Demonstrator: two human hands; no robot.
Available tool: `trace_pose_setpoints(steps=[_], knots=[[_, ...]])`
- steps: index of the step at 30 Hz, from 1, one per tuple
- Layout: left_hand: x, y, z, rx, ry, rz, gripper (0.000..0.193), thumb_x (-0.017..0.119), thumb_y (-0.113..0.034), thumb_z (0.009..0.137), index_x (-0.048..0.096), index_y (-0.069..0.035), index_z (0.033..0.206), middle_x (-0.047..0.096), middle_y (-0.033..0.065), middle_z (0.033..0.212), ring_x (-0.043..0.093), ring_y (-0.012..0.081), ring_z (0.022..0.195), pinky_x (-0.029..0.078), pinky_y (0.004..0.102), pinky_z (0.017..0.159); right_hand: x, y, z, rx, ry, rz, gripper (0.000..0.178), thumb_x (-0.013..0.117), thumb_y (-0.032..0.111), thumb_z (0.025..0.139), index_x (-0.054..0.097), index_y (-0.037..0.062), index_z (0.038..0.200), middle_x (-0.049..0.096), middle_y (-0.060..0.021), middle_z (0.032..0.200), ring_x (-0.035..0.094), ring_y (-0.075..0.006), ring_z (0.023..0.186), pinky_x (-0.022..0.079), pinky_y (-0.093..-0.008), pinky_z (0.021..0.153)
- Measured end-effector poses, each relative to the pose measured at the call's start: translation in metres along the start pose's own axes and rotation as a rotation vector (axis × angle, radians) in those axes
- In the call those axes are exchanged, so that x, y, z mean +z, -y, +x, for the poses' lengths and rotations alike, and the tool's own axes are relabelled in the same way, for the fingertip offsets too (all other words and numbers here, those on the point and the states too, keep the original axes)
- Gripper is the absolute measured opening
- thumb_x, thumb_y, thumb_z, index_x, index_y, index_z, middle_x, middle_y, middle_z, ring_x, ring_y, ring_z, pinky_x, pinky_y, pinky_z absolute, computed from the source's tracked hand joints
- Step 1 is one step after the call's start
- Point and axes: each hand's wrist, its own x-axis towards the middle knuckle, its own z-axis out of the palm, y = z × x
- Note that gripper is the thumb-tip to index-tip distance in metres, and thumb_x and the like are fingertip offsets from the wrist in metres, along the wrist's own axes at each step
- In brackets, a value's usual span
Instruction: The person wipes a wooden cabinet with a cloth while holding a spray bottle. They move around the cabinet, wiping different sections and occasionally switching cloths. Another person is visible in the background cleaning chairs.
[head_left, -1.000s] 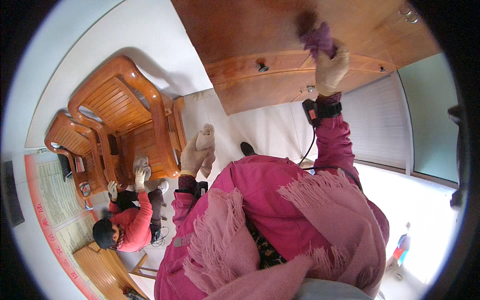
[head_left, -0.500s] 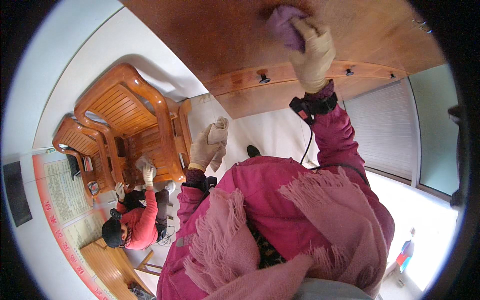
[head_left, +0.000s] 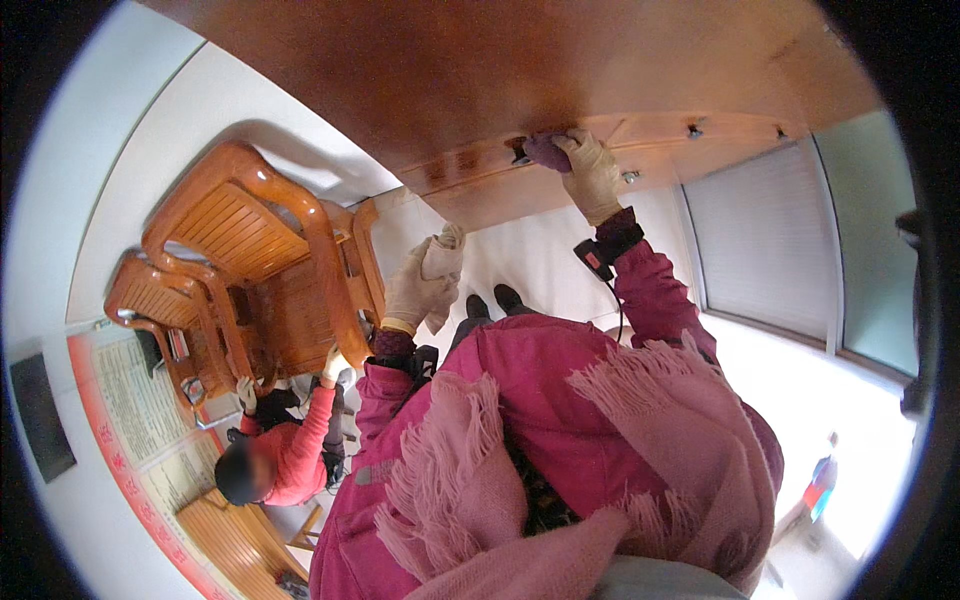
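My gloved right hand (head_left: 592,178) presses a bunched purple cloth (head_left: 549,151) against the front of a brown wooden cabinet (head_left: 480,80), right beside a dark knob (head_left: 519,150). Its fingers are closed on the cloth. Lower and to the left, my gloved left hand (head_left: 415,287) grips a crumpled whitish cloth (head_left: 443,255), held in the air away from the cabinet. Part of that cloth hangs below the fingers.
Wooden armchairs (head_left: 240,230) stand to the left. A person in a red top (head_left: 300,440) works by them with gloved hands. Farther down is a wooden bench (head_left: 225,535). More dark knobs (head_left: 694,131) line the cabinet. A ribbed pale panel (head_left: 765,240) is at the right.
My right hand has brought the purple cloth down from the upper cabinet surface to the knob. My left hand keeps its cloth almost in place. The other person's hands have shifted on the chairs.
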Motion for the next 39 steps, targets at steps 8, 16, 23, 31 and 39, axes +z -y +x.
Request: trace_pose_setpoints(steps=[8,16,23,31,39], knots=[[-0.022,-0.01,0.028,0.272,0.075,-0.041,0.07,0.078,-0.021,0.078,0.056,-0.004,0.143,0.067,0.0199,0.128,0.066,0.0377,0.116,0.053,0.0429,0.099,-0.03,0.011,-0.007,0.698,-0.143,0.346,0.029,0.062,-0.003,0.084,0.065,0.0005,0.112,0.073,-0.0148,0.088,0.074,-0.0192,0.076,0.057,-0.0328,0.062],[-0.017,-0.042,0.074,0.596,0.029,0.147,0.057,0.082,-0.029,0.077,0.062,-0.001,0.123,0.069,0.0248,0.115,0.068,0.0405,0.104,0.054,0.0463,0.087,-0.133,-0.02,0.067,0.735,-0.681,0.325,0.023,0.071,0.018,0.091,0.07,-0.0025,0.102,0.073,-0.0187,0.086,0.073,-0.0244,0.074,0.056,-0.0355,0.065],[0.016,-0.131,0.095,0.797,0.024,0.117,0.044,0.072,-0.038,0.089,0.063,-0.001,0.113,0.069,0.0217,0.112,0.067,0.0423,0.101,0.053,0.0498,0.085,-0.176,-0.032,0.138,0.203,-0.723,0.304,0.025,0.076,0.001,0.081,0.065,0.0033,0.104,0.067,-0.0041,0.093,0.066,-0.0166,0.086,0.055,-0.0314,0.076],[0.039,-0.158,0.114,0.694,-0.063,0.385,0.036,0.073,-0.027,0.09,0.064,-0.007,0.119,0.071,0.0129,0.113,0.067,0.0321,0.108,0.053,0.0377,0.093,-0.124,-0.039,0.092,0.306,-0.69,0.032,0.033,0.074,-0.003,0.074,0.066,0.0057,0.105,0.064,-0.0147,0.103,0.064,-0.0375,0.1,0.053,-0.0413,0.085],[0.046,-0.174,0.117,0.577,0.164,0.002,0.039,0.07,-0.036,0.095,0.067,-0.005,0.118,0.071,0.0104,0.115,0.065,0.0293,0.111,0.05,0.0365,0.096,-0.047,-0.086,0.013,0.769,-0.383,0.517,0.032,0.073,0.002,0.078,0.069,0.0035,0.11,0.066,-0.0209,0.104,0.069,-0.0385,0.094,0.055,-0.0445,0.076]])
